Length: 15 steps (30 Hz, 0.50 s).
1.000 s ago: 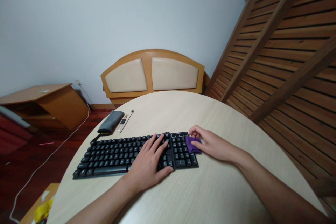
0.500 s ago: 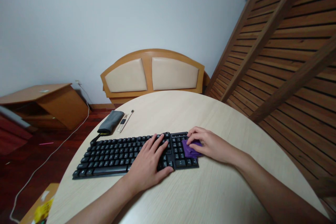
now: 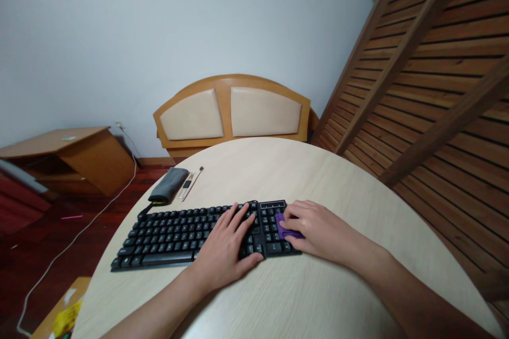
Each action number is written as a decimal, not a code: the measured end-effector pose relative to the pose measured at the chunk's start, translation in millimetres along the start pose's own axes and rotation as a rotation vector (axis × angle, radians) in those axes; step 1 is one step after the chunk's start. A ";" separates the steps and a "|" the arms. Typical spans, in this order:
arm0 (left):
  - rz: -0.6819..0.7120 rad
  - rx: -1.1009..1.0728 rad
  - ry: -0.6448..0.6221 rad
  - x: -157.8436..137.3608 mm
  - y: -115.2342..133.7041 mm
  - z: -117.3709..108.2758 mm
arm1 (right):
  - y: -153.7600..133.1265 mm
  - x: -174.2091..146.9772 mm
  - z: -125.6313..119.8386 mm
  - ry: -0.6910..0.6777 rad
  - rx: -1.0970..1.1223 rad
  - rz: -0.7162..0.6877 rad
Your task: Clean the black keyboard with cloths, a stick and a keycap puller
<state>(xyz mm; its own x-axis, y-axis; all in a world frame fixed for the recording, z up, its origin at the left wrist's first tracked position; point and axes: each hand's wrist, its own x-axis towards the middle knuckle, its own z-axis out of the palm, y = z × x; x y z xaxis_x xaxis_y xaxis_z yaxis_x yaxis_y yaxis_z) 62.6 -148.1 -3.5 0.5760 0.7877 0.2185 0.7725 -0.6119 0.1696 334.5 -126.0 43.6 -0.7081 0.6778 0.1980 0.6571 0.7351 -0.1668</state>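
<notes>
A black keyboard lies flat on the round pale table. Over its right-middle keys rests my left hand, fingers spread, palm down. My right hand is closed on a purple cloth, which touches the number keys at the keyboard's right end. Part of the cloth is hidden under my fingers. Behind the keyboard's left end are a folded grey cloth and a thin brush with a small dark item beside it.
Beyond the table stands a wooden headboard with cream panels. A slatted wooden frame leans on the right. To the left are a low wooden cabinet, a white cable on the floor and something yellow.
My right hand has moved slightly down and its fingers now cover more of the purple cloth, which looks more bunched. My left hand stays in place on the keyboard.
</notes>
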 end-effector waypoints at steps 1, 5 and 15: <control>-0.001 -0.002 0.000 0.2 0.1 -0.2 | -0.5 0.1 -0.1 -0.006 -0.007 0.002; -0.007 -0.004 -0.007 0.5 -0.1 -0.4 | 1.3 0.8 1.0 0.045 -0.016 0.034; -0.004 -0.009 0.001 -0.7 -0.9 0.2 | 10.0 5.0 10.2 0.048 -0.060 0.059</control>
<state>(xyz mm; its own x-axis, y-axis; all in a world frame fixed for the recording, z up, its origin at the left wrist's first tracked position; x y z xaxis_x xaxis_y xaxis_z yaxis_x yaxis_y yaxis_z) 61.6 -148.1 -4.0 0.5726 0.7900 0.2191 0.7725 -0.6094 0.1787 334.9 -115.2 33.1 -0.6553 0.7176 0.2361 0.7127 0.6909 -0.1218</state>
